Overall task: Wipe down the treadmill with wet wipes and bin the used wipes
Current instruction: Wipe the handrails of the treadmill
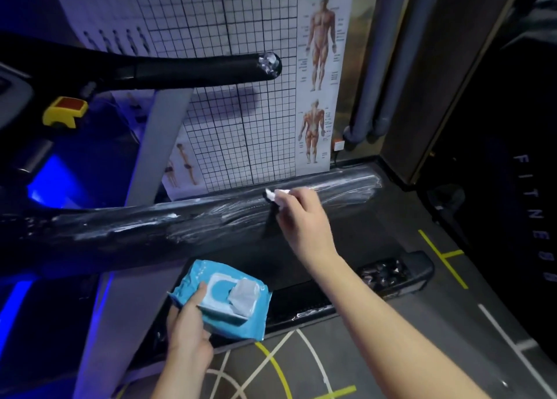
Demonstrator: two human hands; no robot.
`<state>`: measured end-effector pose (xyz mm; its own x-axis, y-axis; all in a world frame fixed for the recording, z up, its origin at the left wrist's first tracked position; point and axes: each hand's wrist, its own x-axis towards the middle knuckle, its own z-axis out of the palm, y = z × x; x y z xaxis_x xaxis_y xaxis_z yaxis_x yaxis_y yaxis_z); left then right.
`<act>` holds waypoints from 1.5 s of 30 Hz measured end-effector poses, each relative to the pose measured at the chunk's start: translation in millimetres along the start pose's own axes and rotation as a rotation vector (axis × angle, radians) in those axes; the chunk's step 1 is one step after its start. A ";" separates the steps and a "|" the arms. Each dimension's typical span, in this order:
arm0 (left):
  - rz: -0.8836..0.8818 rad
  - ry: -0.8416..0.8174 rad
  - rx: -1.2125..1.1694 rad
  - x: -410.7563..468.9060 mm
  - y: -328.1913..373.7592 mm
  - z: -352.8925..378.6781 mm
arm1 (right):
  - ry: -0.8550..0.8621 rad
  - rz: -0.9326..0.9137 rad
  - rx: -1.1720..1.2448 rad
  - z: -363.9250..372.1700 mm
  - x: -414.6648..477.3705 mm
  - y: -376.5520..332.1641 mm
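My right hand pinches the wipe onto the rail, at 11 o'clock of my knuckles. It looks limp, light and slippery (best held bunched). My left hand grips the pack at 6 o'clock.

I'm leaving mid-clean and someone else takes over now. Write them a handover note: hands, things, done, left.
Right hand: pinches a white wipe against the black rail.
Left hand: holds the blue wipe pack, lid open, next sheet poking out.
Done: wet streaks cover much of that rail.
Left: the upper handlebar shows no streaks; wipe the remaining parts, then bin the used wipe. No bin in view.
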<state>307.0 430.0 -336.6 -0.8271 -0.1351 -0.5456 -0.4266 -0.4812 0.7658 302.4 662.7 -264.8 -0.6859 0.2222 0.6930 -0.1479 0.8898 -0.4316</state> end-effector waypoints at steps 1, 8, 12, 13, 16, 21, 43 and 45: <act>0.004 0.001 -0.003 0.2 2.6 -0.4 | 0.027 0.013 -0.024 0.6 5.0 3.7; 0.048 0.006 -0.038 5.3 14.4 -9.4 | 0.318 0.427 -0.169 -43.6 32.8 49.9; 0.078 0.022 -0.040 3.1 14.0 -8.8 | 0.066 0.022 -0.089 -3.7 26.0 -26.9; 0.077 0.028 -0.042 2.6 13.5 -8.3 | -0.019 -0.064 -0.079 7.8 20.9 -42.6; 0.069 0.043 -0.029 3.8 13.4 -12.2 | -0.003 -0.050 -0.117 17.6 17.6 -39.2; 0.000 0.064 0.046 4.3 16.0 -41.0 | 0.181 0.306 -0.246 -15.4 22.0 12.9; 0.083 0.192 -0.185 24.8 108.8 -148.8 | -0.028 0.009 0.157 104.9 10.5 -223.1; 0.098 0.212 -0.155 31.5 126.0 -162.2 | -0.030 0.037 0.112 119.3 7.5 -237.0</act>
<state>286.6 224.6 -312.6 -0.7597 -0.3579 -0.5428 -0.2739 -0.5810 0.7664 247.3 405.9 -226.2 -0.7130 0.2405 0.6586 -0.2000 0.8306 -0.5198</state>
